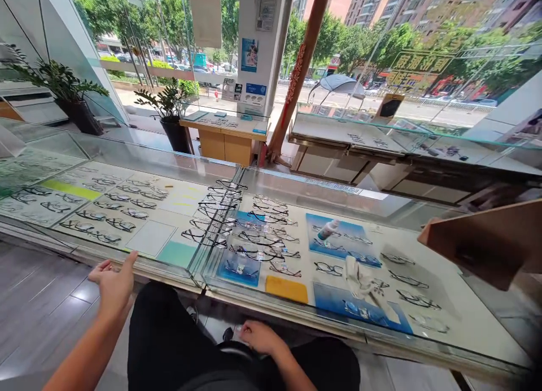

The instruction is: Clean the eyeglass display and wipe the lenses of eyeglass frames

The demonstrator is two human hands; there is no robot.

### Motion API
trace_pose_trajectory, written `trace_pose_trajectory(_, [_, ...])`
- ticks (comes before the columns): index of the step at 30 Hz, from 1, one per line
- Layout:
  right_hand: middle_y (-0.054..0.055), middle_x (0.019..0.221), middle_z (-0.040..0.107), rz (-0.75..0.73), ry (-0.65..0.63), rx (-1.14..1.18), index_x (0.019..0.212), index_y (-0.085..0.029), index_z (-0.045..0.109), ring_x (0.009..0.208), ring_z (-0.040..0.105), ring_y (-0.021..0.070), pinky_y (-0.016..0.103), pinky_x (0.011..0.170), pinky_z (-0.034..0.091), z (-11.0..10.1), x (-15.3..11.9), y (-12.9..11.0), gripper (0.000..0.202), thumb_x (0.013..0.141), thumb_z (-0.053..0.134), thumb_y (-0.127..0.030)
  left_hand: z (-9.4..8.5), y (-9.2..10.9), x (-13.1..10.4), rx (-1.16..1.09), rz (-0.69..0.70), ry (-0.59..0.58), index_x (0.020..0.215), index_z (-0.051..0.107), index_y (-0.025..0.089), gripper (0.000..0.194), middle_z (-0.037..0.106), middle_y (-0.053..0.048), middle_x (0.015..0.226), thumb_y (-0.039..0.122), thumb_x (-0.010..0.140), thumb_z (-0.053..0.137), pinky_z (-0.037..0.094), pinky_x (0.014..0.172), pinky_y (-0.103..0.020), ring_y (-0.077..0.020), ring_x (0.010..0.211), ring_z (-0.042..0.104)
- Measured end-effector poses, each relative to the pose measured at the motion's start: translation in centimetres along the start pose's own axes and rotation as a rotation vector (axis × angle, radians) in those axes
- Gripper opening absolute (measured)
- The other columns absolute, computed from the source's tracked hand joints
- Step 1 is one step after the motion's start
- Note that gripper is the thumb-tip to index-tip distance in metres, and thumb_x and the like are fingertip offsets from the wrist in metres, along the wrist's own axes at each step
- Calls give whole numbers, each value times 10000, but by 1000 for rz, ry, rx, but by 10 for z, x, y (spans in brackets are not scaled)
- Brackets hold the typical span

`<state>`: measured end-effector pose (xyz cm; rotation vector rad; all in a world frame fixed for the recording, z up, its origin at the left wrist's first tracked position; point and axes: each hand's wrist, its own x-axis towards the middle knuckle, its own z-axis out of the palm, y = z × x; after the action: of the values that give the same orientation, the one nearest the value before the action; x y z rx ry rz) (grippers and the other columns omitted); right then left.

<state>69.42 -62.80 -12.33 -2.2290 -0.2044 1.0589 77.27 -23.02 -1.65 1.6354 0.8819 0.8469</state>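
Note:
My left hand [115, 282] is by the front edge of the glass display counter [139, 258], thumb raised and spread from the partly bent fingers; it appears to hold nothing. Low over my lap, my right hand [259, 335] has its fingers drawn together on something small and pale that I cannot make out. A spray bottle [328, 229] and a crumpled pale cloth [359, 278] are on the counter's right half. Rows of eyeglasses [121, 224] are displayed under the glass near my left hand, with more eyeglasses [271, 254] right of the joint.
A yellow cloth [287, 290] lies toward the counter's front. At the right juts a brown box-like object [478, 238]. Beyond the counter are potted plants [171, 120], a small wooden display cabinet [224, 145] and a slanted wooden post [296, 69] before large windows.

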Motion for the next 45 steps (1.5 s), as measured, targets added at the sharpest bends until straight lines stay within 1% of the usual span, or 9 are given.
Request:
trace_pose_trajectory(3, [20,1112,801,-151,-55,65,1127,-253,829,1021,722,239,293,841,495,-26,-63,6,228,1008,695,-394,-9,27,-17,-8,224,79,1118,321,302,668,487,-171,1563,440,770,874,404,1300,-647,-400,1566,452])
trace_pose_trajectory(5, [33,1114,800,-279,-62,127,1220,-256,826,1006,720,234,291,841,497,-46,-117,-3,322,1008,678,-447,-11,52,-37,-26,448,-15,1161,364,291,544,499,-167,1626,398,862,805,430,1258,-639,-399,1567,474])
trace_pose_trajectory(10, [49,1124,786,-385,73,146,1243,-242,791,966,711,223,300,842,513,-91,-229,-47,347,1051,641,-488,-2,107,-89,76,887,-501,1063,604,248,197,737,-98,1262,445,1067,594,439,1171,-565,-349,1298,661])
trace_pose_trajectory(15, [36,1071,766,-346,272,-124,1121,-258,750,964,680,228,335,842,461,-130,-268,-67,290,1103,592,-500,33,146,-127,263,1195,-1055,999,754,254,280,783,-56,1084,421,1125,568,414,1026,-487,-297,1094,676])
trace_pose_trajectory(19, [43,936,732,-266,463,-254,963,-233,694,840,633,228,346,744,412,-180,-255,-57,389,1120,538,-553,80,155,-155,434,1330,-1243,1082,810,242,190,777,-78,1154,397,1081,701,446,961,-450,-316,1102,661])
trace_pose_trajectory(23, [31,833,693,-200,656,-370,891,-224,636,757,590,216,340,672,351,-230,-213,-55,354,1125,566,-481,113,147,-167,529,1424,-1156,1180,820,239,217,753,-107,1281,395,1033,790,459,1016,-481,-360,1192,633])
trace_pose_trajectory(26, [47,826,691,-298,726,-600,833,-213,628,745,575,219,353,671,332,-246,-167,-68,303,1107,606,-341,117,148,-144,454,1439,-1115,1169,810,236,239,744,-113,1276,433,1079,709,467,1034,-479,-344,1195,638])
trace_pose_trajectory(34, [127,1217,732,-738,1056,-568,1089,-202,791,1196,595,337,484,1029,463,-205,-62,-90,120,1030,759,-302,101,149,-13,565,1389,-1121,1101,835,260,285,778,-96,1280,509,1010,731,454,1103,-533,-372,1251,634])
trace_pose_trajectory(45, [93,1260,723,-719,913,-551,994,-240,808,1240,574,324,504,1087,433,-201,-62,-85,76,1040,758,-275,110,134,-8,650,1381,-1142,916,871,293,121,772,-70,1381,342,996,795,437,1129,-544,-372,1362,585])
